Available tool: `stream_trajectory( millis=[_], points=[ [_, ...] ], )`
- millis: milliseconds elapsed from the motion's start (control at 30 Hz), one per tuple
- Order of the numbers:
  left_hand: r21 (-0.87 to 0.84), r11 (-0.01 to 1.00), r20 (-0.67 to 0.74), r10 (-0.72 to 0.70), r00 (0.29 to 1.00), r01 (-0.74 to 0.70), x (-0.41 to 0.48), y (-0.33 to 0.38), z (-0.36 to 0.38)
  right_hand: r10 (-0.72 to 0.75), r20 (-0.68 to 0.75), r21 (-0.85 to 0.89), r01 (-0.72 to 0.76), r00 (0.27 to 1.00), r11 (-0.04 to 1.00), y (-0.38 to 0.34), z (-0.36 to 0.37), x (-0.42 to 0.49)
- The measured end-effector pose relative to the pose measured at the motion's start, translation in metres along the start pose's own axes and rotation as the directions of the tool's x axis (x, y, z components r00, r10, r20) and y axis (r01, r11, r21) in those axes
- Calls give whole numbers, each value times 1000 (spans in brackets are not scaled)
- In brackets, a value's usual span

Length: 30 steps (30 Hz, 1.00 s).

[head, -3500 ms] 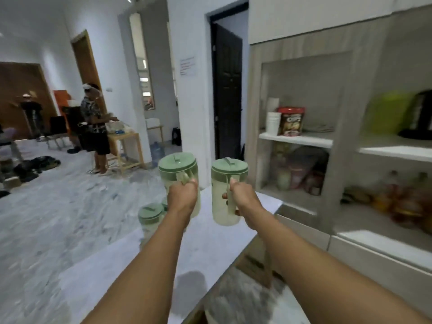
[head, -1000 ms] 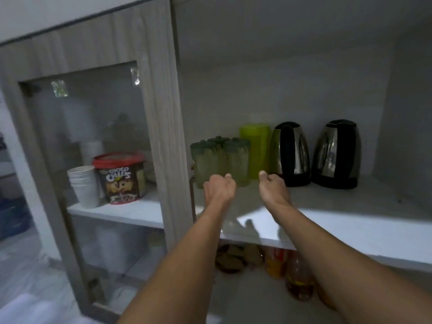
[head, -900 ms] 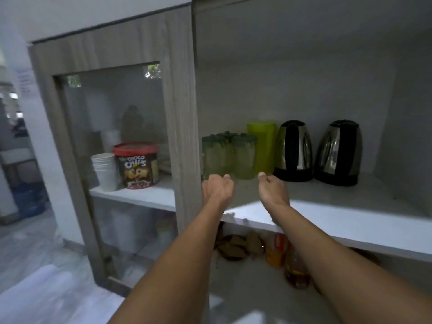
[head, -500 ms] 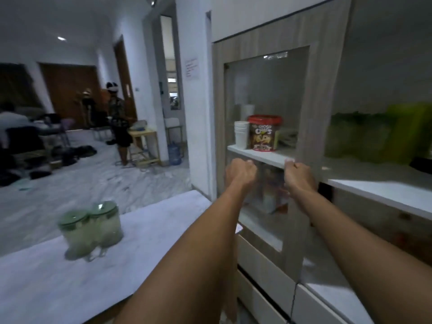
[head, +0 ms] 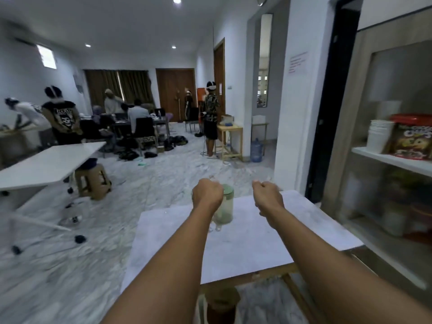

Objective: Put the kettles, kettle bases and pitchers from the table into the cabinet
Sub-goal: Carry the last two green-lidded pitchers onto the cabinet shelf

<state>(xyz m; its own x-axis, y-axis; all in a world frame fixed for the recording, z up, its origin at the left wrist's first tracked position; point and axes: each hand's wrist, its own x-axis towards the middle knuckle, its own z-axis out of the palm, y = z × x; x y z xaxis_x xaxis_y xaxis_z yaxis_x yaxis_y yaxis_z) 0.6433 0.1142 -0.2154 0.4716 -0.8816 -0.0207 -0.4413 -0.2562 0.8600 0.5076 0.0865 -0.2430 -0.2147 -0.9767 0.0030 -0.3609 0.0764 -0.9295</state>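
Room: a large white-walled room with a grey marbled floor (head: 163, 183) stretches beyond the table; several people stand and sit at its far end, well apart from the table.
Cabinet: a tall grey wood-grain cabinet with a glass-fronted door (head: 383, 108) stands just beside the table, on its right side.
Table: a white rectangular table with a pale wooden frame (head: 245, 244) lies directly below both forearms; this is the landmark for the rest.
Second table: a white tilted tabletop (head: 46, 162) stands well to the left of the table, with a brown plastic stool (head: 93, 181) beneath it.
Left hand: the left hand (head: 207, 194) hangs above the far end of the table, fingers curled into a loose fist and holding nothing; it covers part of the pitcher from the camera.
Right hand: the right hand (head: 266, 195) hovers above the far right part of the table, fingers curled in and empty, apart from the pitcher.
Pitcher: a pale green translucent plastic pitcher with a green lid (head: 225, 206) stands upright on the far end of the table, between the two hands; whether a second one stands behind the left hand cannot be told.
Cereal tub: a red-lidded chocolate cereal tub (head: 412, 139) sits on the cabinet shelf to the right of the table, touching a stack of white paper cups (head: 378, 135).
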Motion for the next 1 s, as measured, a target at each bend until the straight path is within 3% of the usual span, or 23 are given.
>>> stream_trajectory(
  millis=[167, 433, 567, 700, 867, 1000],
  points=[
    [-26, 993, -13, -114, 993, 114, 58, -52, -25, 55, 84, -115, -45, 995, 992, 7, 77, 11],
    [-135, 959, 123, -233, 965, 249, 163, -89, 35, 158, 68, -144, -147, 985, 978, 34, 151, 116],
    [-240, 872, 240, -372, 897, 426, 233, -110, 87, 309, 104, -101, -299, 945, 949, 71, 197, 189],
    [-285, 759, 383, -470, 795, 585, 284, -130, 141, 430, 234, 5, -443, 872, 896, 100, 228, 245],
    [-312, 863, 219, -340, 914, 396, 319, -149, 173, 410, 288, 116, -457, 865, 882, 113, 257, 272],
    [-237, 925, 212, -249, 945, 297, 343, -142, 156, 406, 119, 204, -423, 906, 883, 100, 259, 267]
  ],
)
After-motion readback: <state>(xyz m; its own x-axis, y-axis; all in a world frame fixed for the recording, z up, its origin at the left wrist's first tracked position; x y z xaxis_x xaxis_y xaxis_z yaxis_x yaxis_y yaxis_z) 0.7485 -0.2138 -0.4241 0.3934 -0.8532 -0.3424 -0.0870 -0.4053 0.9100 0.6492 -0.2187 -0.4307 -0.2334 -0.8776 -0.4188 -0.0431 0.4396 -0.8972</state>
